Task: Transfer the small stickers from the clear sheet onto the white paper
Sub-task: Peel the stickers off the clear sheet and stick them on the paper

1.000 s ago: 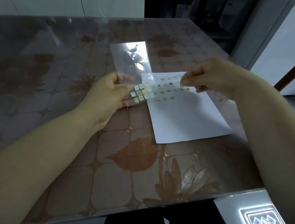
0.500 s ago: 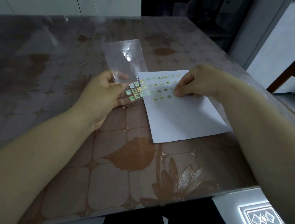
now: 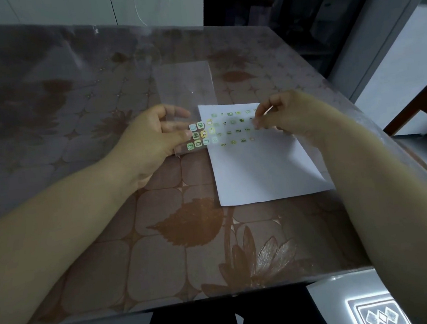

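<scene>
Holding the clear sheet (image 3: pixel 185 87), the left hand (image 3: pixel 152 143) grips its near end, thumb on top and fingers showing through the film from beneath. The sheet's far end reaches toward the far edge of the surface (image 3: pixel 160 217), which bears a brown leaf-and-flower pattern under a glossy cover. A cluster of small stickers (image 3: pixel 197 135), green, yellow and pale blue squares, occupies the near right part of the sheet, just beside the left fingertips. The sheet's right margin overlaps the far left corner of the white paper (image 3: pixel 261 168). The paper lies flat on the surface, nearer the right edge than the left, and slightly askew to it. Several rows of placed stickers (image 3: pixel 232 127) cover the far portion of the paper; its near portion is blank. The right hand (image 3: pixel 290 117) is over the paper's far right corner, with thumb and forefinger drawn close together at the end of the sticker rows. Blur hides the fingertips, so it cannot be told whether they pinch a sticker. The two hands are apart, with the sticker rows between them.
</scene>
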### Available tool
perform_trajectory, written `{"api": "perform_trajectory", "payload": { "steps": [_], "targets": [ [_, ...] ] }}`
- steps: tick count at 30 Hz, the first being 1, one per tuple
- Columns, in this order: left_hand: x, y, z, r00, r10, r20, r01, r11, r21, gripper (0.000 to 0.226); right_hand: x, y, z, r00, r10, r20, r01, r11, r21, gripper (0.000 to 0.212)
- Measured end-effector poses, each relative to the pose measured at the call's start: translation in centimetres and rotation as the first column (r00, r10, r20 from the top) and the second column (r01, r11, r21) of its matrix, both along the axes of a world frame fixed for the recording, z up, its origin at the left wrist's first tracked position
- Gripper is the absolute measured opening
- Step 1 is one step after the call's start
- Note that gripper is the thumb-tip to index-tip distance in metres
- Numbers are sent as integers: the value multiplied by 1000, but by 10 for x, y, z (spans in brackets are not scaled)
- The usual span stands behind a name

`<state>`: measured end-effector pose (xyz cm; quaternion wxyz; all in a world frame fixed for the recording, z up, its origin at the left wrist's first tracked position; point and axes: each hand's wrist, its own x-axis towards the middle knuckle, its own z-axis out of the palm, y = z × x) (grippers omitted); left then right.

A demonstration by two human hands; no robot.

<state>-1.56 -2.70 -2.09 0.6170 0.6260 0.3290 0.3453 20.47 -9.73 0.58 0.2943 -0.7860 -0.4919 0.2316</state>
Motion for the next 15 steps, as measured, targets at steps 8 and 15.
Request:
{"api": "perform_trajectory", "payload": {
  "steps": [8, 15],
  "targets": [
    [1, 1, 0, 1000, -12, 6, 13, 999, -31, 27, -46, 3, 1, 971, 209, 116, -239, 876, 418, 2],
    [2, -2, 2, 998, -41, 56, 47, 993, -109, 29, -63, 8, -13, 935, 211, 285, -318, 854, 412, 14]
  ]
}}
